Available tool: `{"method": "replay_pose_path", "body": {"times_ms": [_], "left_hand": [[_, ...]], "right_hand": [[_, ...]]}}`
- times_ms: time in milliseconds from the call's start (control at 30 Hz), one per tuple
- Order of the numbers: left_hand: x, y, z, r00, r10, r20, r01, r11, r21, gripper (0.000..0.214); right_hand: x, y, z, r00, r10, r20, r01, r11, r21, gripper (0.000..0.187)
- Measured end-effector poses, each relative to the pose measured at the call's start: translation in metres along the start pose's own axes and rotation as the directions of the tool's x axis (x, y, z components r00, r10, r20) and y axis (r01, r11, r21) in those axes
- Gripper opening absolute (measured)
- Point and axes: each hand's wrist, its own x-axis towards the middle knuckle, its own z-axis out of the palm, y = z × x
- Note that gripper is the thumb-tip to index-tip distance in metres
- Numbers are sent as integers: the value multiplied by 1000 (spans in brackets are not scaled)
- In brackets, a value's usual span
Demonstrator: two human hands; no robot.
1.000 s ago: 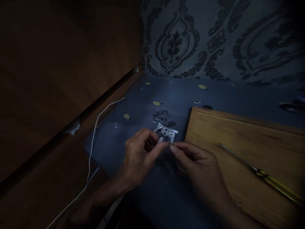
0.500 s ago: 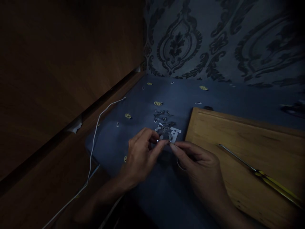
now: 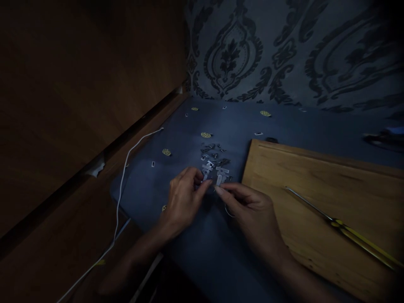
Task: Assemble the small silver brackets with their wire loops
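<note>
Just in front of the small hardware, my left hand (image 3: 184, 198) is closed in a pinch. Between its thumb and index finger shows a pale T-shaped metal plate (image 3: 206, 168), its lower end partly hidden. My right hand (image 3: 252, 214) pinches the lower end of a second T-shaped metal plate (image 3: 222, 171), which stands up from the fingertips. The thumbs are close but apart. Beyond the plates, several small dark screws (image 3: 214, 155) lie loose on the blue patterned cloth (image 3: 195, 252). Dim light hides the finer details.
A wooden panel (image 3: 271, 164) with a raised edge lies at the right. On it rests a screwdriver (image 3: 339, 225) with a yellow and black handle. A white cable (image 3: 119, 198) runs down the left side, beside a tall wooden panel (image 3: 88, 84). Patterned wallpaper (image 3: 233, 54) covers the back.
My hands have drawn slightly apart at the fingertips. The right hand and its plate have shifted left, closer to the other plate. The whole view has shifted slightly too.
</note>
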Motion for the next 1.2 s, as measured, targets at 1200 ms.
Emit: {"method": "replay_pose_path", "body": {"times_ms": [1200], "left_hand": [[14, 24, -7, 812, -114, 573, 493, 661, -567, 44]], "right_hand": [[-33, -12, -23, 996, 53, 76, -52, 999, -14, 28]]}}
